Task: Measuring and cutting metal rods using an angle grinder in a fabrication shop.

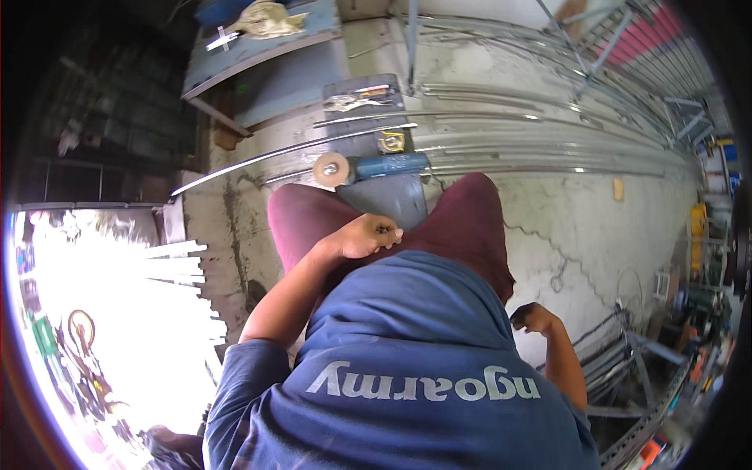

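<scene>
My left hand (365, 237) is over my lap, at the top of my left thigh. Its fingers are curled in toward the thumb; whatever may be inside is hidden. Beside my right hip hangs my right hand (536, 318), its shaded fingers bent inward and their contents not visible. In front of my knees an angle grinder (384, 165) with a blue body and a tan disc lies on a narrow dark board (389, 200). Just beyond it is a yellow-edged tape measure (392, 141). Neither hand touches these tools.
Thin metal bars (290, 149) cross the board, and long metal tubes (540, 153) run rightward over the concrete floor (576, 211). A blue-grey table (266, 55) stands ahead at left with a cloth (265, 19). A dark cord (540, 235) trails right. Metal frames (650, 348) crowd my right.
</scene>
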A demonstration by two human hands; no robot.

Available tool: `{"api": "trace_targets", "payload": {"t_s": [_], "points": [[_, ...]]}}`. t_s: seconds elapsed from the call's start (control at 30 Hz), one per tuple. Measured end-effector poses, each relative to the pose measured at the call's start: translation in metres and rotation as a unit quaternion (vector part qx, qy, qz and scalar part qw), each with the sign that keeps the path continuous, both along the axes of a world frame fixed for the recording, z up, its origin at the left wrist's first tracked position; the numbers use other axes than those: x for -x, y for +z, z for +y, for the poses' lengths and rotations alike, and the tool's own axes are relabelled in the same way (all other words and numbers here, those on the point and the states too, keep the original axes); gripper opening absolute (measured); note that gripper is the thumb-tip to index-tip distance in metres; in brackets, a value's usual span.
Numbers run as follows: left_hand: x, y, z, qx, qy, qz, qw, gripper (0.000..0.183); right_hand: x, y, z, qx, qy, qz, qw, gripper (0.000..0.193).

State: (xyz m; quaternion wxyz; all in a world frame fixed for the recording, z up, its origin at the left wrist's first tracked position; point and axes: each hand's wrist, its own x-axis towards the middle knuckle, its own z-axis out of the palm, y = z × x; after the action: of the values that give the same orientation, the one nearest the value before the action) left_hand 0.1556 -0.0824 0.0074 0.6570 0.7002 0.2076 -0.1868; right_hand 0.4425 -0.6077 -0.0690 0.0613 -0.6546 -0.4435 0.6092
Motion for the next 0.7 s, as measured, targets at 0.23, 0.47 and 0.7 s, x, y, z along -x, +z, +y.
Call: {"api": "trace_targets", "payload": {"t_s": [0.23, 0.47, 0.7], "points": [[0.086, 0.035, 0.01, -0.034, 0.195, 0.021, 0.98, 0.034, -0.031, 0.094, 0.152, 0.003, -0.142, -0.299, 0.943, 0.033], [0.12, 0.038, 0.02, -0.121, 0.309, -0.001, 0.943, 0.029, 0.003, 0.142, 0.302, -0.154, 0.152, -0.451, 0.866, 0.019], [0.117, 0.058, 0.015, -0.071, 0.181, -0.14, 0.971, 0.024, 0.073, 0.185, 0.321, -0.217, 0.008, 0.011, 0.976, 0.024]]}}
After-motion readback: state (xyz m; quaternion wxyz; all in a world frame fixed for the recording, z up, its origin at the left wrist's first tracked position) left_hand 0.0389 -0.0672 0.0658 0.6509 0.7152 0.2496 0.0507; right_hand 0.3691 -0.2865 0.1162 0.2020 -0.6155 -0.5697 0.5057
